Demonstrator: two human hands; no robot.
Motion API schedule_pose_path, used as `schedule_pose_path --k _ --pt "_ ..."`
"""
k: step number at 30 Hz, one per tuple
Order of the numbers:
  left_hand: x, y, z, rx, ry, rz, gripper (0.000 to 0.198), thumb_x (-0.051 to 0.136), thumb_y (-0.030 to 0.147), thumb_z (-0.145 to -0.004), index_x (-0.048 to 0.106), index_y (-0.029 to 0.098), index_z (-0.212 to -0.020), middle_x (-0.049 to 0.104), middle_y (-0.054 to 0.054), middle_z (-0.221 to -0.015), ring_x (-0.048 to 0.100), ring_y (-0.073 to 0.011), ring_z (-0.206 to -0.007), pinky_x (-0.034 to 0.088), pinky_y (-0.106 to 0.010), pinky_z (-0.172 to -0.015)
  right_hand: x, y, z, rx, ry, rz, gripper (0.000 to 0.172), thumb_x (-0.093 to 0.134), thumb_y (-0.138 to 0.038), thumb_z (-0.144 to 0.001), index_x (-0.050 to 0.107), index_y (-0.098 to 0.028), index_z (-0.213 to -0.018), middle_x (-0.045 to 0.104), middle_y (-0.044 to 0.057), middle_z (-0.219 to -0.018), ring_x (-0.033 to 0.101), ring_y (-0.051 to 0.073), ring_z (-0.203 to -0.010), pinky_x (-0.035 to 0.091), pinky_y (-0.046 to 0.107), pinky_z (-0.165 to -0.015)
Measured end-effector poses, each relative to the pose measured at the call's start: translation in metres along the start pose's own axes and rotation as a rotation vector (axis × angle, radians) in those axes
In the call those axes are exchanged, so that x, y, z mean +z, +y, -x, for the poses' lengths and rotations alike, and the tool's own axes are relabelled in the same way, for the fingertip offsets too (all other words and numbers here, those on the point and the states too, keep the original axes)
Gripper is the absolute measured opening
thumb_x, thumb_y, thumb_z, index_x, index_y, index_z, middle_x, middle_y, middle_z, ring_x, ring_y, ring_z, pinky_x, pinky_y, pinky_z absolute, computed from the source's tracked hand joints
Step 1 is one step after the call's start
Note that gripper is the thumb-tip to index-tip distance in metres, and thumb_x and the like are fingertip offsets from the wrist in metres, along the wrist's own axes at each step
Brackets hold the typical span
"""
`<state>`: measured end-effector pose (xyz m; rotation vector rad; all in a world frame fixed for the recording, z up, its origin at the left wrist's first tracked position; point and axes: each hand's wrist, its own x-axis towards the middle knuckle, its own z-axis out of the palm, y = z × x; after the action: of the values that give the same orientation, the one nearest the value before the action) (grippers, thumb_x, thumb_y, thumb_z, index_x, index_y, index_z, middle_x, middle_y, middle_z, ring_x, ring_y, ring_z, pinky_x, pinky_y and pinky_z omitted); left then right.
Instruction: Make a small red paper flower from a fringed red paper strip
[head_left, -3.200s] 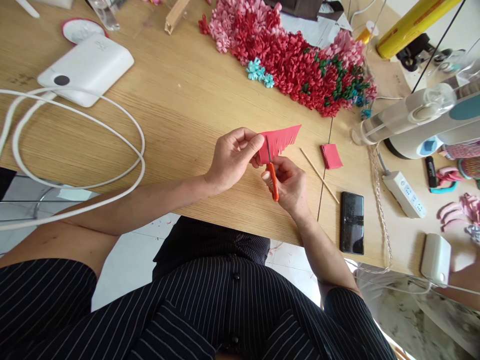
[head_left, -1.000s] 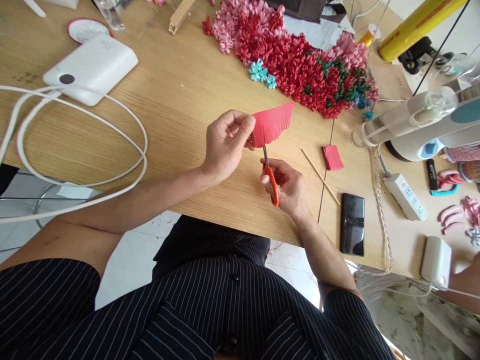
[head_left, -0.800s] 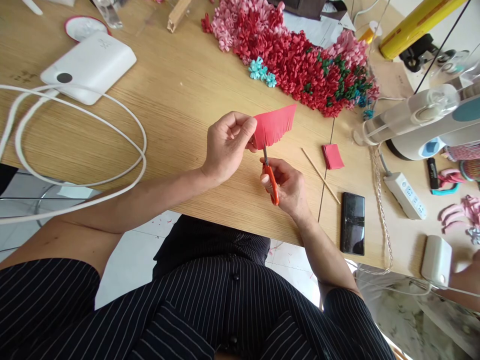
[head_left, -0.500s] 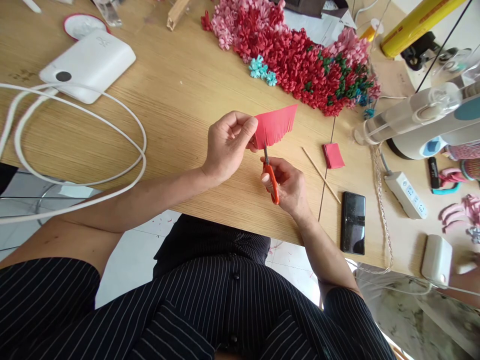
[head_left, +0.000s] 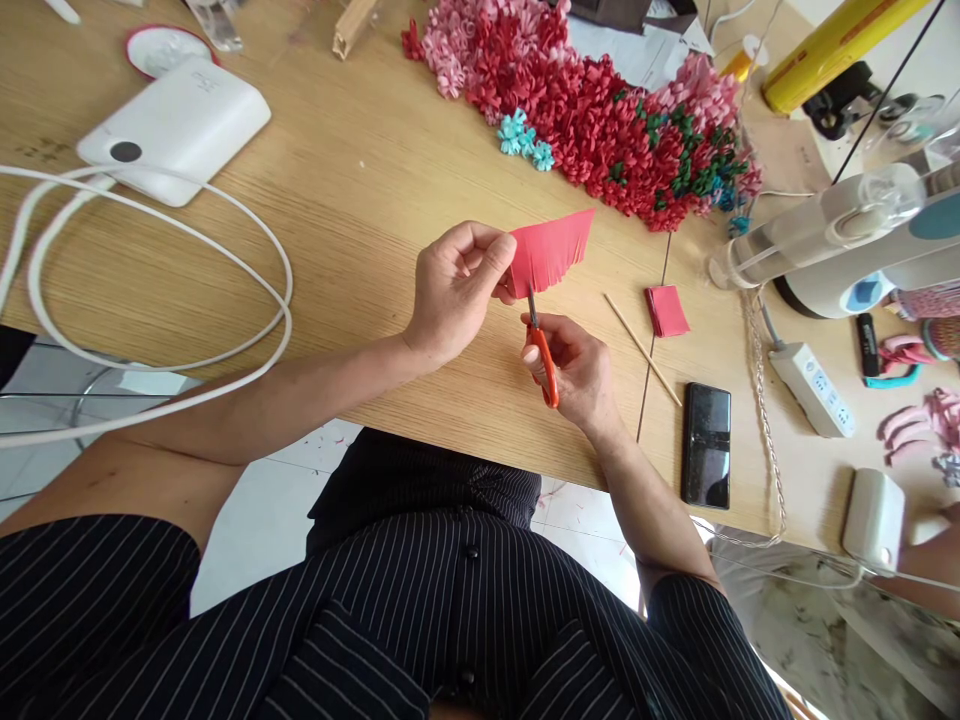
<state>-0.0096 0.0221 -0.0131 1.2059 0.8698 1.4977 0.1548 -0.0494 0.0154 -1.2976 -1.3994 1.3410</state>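
Between thumb and fingers, my left hand [head_left: 459, 290] pinches the left end of a red paper strip [head_left: 551, 248], held above the table. The strip's lower edge is cut into a fringe over its middle and right part. My right hand [head_left: 576, 370] grips orange-handled scissors [head_left: 549, 365] from below. Their blades point up at the strip's lower edge, close to my left fingertips; whether the blades are apart is too small to tell. To the right, a small stack of red paper squares [head_left: 667, 311] lies on the table near a thin wooden stick [head_left: 642, 348].
A long heap of red and pink paper flowers [head_left: 600, 130] covers the back. A white power bank [head_left: 176, 130] and looped white cable [head_left: 285, 290] lie left. On the right are a black phone [head_left: 706, 445], a power strip [head_left: 811, 390] and a clear bottle [head_left: 817, 230]. Another person sits far right.
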Motion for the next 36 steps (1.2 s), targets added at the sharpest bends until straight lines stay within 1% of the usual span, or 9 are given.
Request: schedule_pose_path --k 6,11,17,20,23,27,29,33,36 --pt "-0.0003 -0.0006 -0.0003 0.009 0.021 -0.012 0.048 0.07 0.069 -0.092 0.061 0.022 -0.086 0.063 0.002 -0.073 0.069 -0.0116 -0.069 0.058 -0.023 -0.065 0.0013 0.0019 -0.0019 -0.003 0.011 -0.008 0.068 0.091 -0.069 -0.065 0.069 -0.02 -0.108 0.055 -0.008 -0.07 0.042 0.006 -0.058 0.034 0.026 -0.052" --pt "0.0001 -0.0011 -0.0003 0.005 0.021 0.003 0.047 0.07 0.068 -0.093 0.061 0.022 -0.087 0.062 0.002 -0.074 0.07 -0.0122 -0.071 0.058 -0.023 -0.064 0.0017 -0.0002 -0.0021 0.005 0.016 -0.022 0.067 0.093 -0.066 -0.064 0.068 -0.02 -0.106 0.056 -0.008 -0.069 0.044 0.006 -0.057 0.034 0.025 -0.052" --pt "0.0 -0.001 -0.0003 -0.013 0.016 0.02 0.045 0.07 0.066 -0.093 0.061 0.022 -0.088 0.062 0.002 -0.073 0.072 -0.0139 -0.077 0.059 -0.024 -0.068 0.001 -0.0002 -0.0018 0.005 0.027 -0.004 0.067 0.092 -0.068 -0.064 0.069 -0.021 -0.106 0.057 -0.007 -0.069 0.044 0.007 -0.057 0.036 0.026 -0.053" --pt "0.0012 -0.0001 0.0015 -0.018 0.004 0.038 0.045 0.072 0.065 -0.092 0.062 0.022 -0.086 0.063 0.002 -0.074 0.07 -0.0125 -0.072 0.059 -0.024 -0.064 0.0002 0.001 -0.0016 -0.001 0.023 -0.007 0.069 0.092 -0.068 -0.065 0.069 -0.021 -0.11 0.058 -0.007 -0.072 0.045 0.007 -0.058 0.036 0.026 -0.053" --pt "0.0031 0.0007 0.0038 -0.021 0.004 0.052 0.041 0.073 0.061 -0.093 0.061 0.022 -0.085 0.062 0.002 -0.074 0.069 -0.0112 -0.069 0.059 -0.024 -0.063 -0.0006 0.0021 -0.0014 -0.003 0.012 -0.001 0.07 0.09 -0.069 -0.067 0.069 -0.021 -0.113 0.057 -0.007 -0.073 0.045 0.007 -0.059 0.036 0.027 -0.053" --pt "0.0047 0.0018 0.0054 -0.037 0.025 0.053 0.037 0.072 0.055 -0.096 0.06 0.022 -0.085 0.059 0.003 -0.074 0.07 -0.0119 -0.073 0.06 -0.025 -0.065 -0.0002 0.0025 -0.0019 -0.013 0.015 0.0 0.07 0.09 -0.07 -0.067 0.07 -0.021 -0.111 0.056 -0.007 -0.072 0.044 0.006 -0.058 0.035 0.026 -0.053" --pt "0.0048 0.0024 0.0053 -0.041 0.023 0.057 0.037 0.073 0.056 -0.095 0.06 0.022 -0.085 0.059 0.003 -0.074 0.07 -0.0118 -0.073 0.06 -0.025 -0.065 0.0004 0.0019 -0.0023 -0.02 0.023 -0.007 0.069 0.091 -0.069 -0.066 0.07 -0.02 -0.109 0.056 -0.007 -0.071 0.044 0.006 -0.058 0.036 0.026 -0.053" --pt "0.004 0.0028 0.0042 -0.017 0.006 0.087 0.043 0.075 0.062 -0.09 0.061 0.022 -0.084 0.062 0.002 -0.074 0.068 -0.011 -0.065 0.059 -0.024 -0.059 0.0014 -0.0002 -0.0026 -0.009 0.031 -0.008 0.067 0.092 -0.067 -0.064 0.069 -0.02 -0.105 0.056 -0.007 -0.069 0.043 0.006 -0.057 0.034 0.025 -0.052" --pt "0.0024 0.0011 0.0028 -0.011 -0.001 0.058 0.046 0.074 0.066 -0.09 0.061 0.022 -0.085 0.062 0.003 -0.073 0.069 -0.0119 -0.068 0.059 -0.024 -0.062 0.0017 -0.001 -0.0023 0.005 0.034 -0.004 0.068 0.093 -0.069 -0.062 0.069 -0.021 -0.104 0.056 -0.008 -0.067 0.044 0.007 -0.058 0.034 0.026 -0.052"
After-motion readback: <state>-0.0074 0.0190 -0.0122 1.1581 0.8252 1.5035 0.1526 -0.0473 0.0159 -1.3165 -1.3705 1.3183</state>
